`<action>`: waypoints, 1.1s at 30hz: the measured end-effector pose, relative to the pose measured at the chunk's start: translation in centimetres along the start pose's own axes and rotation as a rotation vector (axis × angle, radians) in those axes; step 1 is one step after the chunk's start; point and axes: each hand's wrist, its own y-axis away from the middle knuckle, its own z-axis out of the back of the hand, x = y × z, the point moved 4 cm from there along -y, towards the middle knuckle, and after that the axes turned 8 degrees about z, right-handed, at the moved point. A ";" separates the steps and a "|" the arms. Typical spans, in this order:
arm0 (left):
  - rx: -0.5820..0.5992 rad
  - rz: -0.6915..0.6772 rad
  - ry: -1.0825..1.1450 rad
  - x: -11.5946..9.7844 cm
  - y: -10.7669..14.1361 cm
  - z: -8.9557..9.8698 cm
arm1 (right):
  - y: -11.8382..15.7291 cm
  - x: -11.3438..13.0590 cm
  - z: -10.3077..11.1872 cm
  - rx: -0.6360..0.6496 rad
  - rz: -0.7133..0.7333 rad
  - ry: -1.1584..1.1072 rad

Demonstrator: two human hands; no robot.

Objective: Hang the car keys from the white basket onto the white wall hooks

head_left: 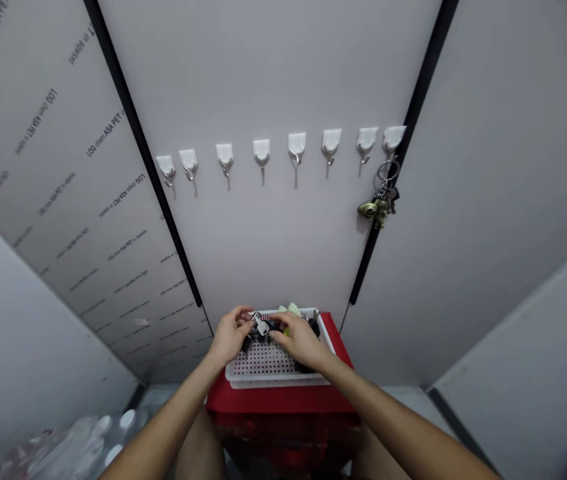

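Flanking stiff, presumably light keys [262, 327], best pinched at the bow, at the basket's [278, 381] eleven o'clock, your left hand [230, 335] and right hand [304, 343] showed indeterminable grips.

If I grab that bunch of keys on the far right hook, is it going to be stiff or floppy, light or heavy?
The bunch will probably feel floppy and swing, since several pieces dangle below a ring. It may be heavy for its size, as the pieces look metallic. They'd likely knock together, being crowded so closely.
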 end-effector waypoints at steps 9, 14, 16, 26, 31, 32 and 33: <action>-0.058 -0.054 0.044 -1.2 0.3 -1.0 | -0.3 -0.4 -0.9 0.077 -0.127 -0.203; -0.114 0.016 0.118 -1.6 -0.4 -0.6 | 1.1 -1.5 -1.3 0.289 -0.206 -0.251; -0.053 0.079 0.250 -1.6 -0.5 -0.9 | 1.4 -2.0 -1.0 0.282 -0.240 -0.237; 0.043 0.003 0.449 -5.9 -0.4 -3.7 | -2.5 1.4 4.5 -0.347 -0.095 -0.512; 0.000 -0.237 0.395 -12.0 -1.4 -4.8 | -4.5 4.2 10.7 -0.503 0.003 -0.486; -0.012 -0.301 0.356 -13.4 -1.5 -5.0 | -4.9 4.8 12.4 -0.538 0.031 -0.473; -0.028 -0.364 0.314 -15.0 -1.6 -5.3 | -5.2 5.4 14.0 -0.578 0.066 -0.457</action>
